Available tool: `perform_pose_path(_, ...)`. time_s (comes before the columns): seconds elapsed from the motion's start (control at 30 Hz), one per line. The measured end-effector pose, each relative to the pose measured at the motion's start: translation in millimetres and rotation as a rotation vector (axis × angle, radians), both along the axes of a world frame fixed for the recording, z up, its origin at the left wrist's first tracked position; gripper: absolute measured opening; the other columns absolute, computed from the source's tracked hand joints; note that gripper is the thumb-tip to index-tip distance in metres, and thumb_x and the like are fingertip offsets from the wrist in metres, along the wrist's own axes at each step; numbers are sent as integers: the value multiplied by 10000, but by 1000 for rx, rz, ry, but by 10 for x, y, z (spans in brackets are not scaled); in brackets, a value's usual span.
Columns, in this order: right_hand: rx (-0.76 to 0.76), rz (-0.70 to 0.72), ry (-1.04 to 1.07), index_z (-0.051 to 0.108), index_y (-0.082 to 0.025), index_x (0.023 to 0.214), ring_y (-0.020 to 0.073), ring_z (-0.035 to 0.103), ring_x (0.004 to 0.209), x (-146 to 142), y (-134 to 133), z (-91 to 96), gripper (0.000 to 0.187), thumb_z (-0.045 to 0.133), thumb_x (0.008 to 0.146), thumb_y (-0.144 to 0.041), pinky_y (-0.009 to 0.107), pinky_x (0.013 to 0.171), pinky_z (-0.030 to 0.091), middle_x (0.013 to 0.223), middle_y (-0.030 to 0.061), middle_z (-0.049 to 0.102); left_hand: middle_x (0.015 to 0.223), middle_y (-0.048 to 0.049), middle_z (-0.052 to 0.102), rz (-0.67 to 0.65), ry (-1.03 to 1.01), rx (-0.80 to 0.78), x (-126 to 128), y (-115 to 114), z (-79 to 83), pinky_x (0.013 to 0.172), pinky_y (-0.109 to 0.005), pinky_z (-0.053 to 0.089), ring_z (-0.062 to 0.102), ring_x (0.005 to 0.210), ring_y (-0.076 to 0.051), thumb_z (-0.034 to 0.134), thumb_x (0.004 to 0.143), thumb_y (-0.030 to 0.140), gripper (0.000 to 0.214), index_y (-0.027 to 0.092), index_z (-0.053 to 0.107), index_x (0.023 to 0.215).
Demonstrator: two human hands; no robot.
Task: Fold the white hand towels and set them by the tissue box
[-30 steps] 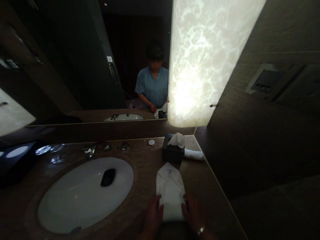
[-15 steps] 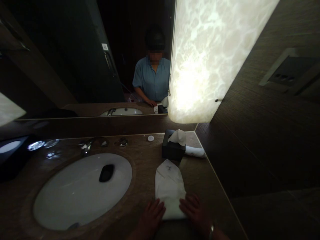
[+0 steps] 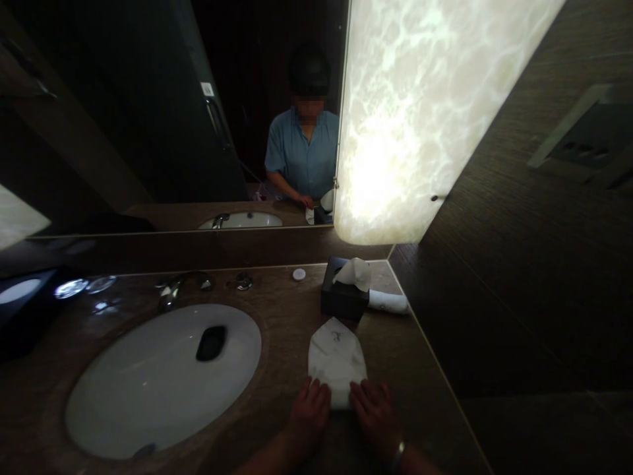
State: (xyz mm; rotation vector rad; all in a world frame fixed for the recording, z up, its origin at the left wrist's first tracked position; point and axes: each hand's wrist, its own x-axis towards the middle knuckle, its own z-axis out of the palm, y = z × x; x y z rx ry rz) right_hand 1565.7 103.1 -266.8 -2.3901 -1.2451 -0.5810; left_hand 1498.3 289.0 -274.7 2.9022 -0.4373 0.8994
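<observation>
A white folded towel [image 3: 336, 356] with a pointed far end and a small monogram lies on the brown stone counter [image 3: 281, 330], right of the sink. My left hand [image 3: 310, 414] presses on its near left corner, fingers laid flat. My right hand [image 3: 376, 415] lies flat on the near right corner, a watch band at its wrist. Both hands cover the towel's near edge.
A black tissue box [image 3: 343, 297] with a tissue sticking up stands just beyond the towel; a rolled white cloth [image 3: 388, 301] lies to the right of it. A white oval sink [image 3: 163, 376] with a dark drain sits to the left, with a tap [image 3: 171, 290] behind. A mirror and a lit panel [image 3: 415, 112] rise behind; dark wall on the right.
The visible part of the towel has grown shorter; its near end has been folded or rolled forward under my hands, which have moved away from me and closer together.
</observation>
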Motion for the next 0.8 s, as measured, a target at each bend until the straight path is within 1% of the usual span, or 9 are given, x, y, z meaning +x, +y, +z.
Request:
perform_pose_path(0.1,-30,43,-42,565,-164,1045,236,473,992,15,-70,-50,304,417,786,-102,462,980,163,1076,32,611,969,-75,633,-35,-13,33,-25,17,39,871,-400,387,538,933,-254,389,836,206,294,91,585,1022)
perform_pose_path(0.17,6,62,34,575,-150,1007,226,469,947,58,-103,-72,313,450,726,-88,413,973,234,994,34,627,898,-72,640,-84,-28,27,-16,41,92,866,-383,408,556,869,-224,431,800,148,257,98,576,1006)
perform_pose_path(0.3,-38,53,507,608,-130,937,222,478,884,101,-125,-75,330,490,629,-111,316,783,414,870,76,600,739,-71,609,-142,145,-176,-45,25,111,778,-391,472,538,728,-195,435,777,174,239,113,573,963)
perform_pose_path(0.37,-156,-11,702,628,-155,938,223,494,875,114,-99,-14,279,494,694,-148,340,778,418,869,82,604,754,-62,618,-34,323,-294,-30,-16,122,756,-432,467,536,776,-225,443,790,218,240,152,594,965)
perform_pose_path(0.43,-243,-125,709,627,-185,978,244,491,913,127,-51,67,270,491,744,-187,418,839,370,925,82,612,836,-63,619,188,537,-365,52,-66,187,778,-468,433,517,869,-264,460,807,252,218,203,634,928)
perform_pose_path(0.53,-201,-65,363,570,-195,1084,274,460,985,109,24,119,350,516,739,-213,518,926,209,1058,71,595,984,-98,550,491,773,-392,254,-131,349,797,-461,391,458,961,-301,494,803,292,196,232,665,876)
perform_pose_path(0.6,-159,55,146,570,-175,1049,244,472,947,95,68,101,299,510,756,-174,498,954,156,1010,60,610,996,-98,538,562,785,-405,355,-157,407,805,-450,378,448,972,-297,510,795,258,174,210,647,889)
perform_pose_path(0.67,-205,92,183,593,-161,961,215,486,889,152,115,101,222,535,747,-153,453,952,189,904,43,622,932,-73,574,497,708,-420,391,-164,375,797,-432,379,469,922,-263,478,827,239,175,185,621,911)
perform_pose_path(0.8,-430,-1,719,623,-222,952,228,483,936,572,228,288,270,611,688,-277,435,911,285,891,17,627,983,-52,612,183,375,-371,426,-135,180,839,-409,368,475,951,-222,394,884,253,241,174,611,949)
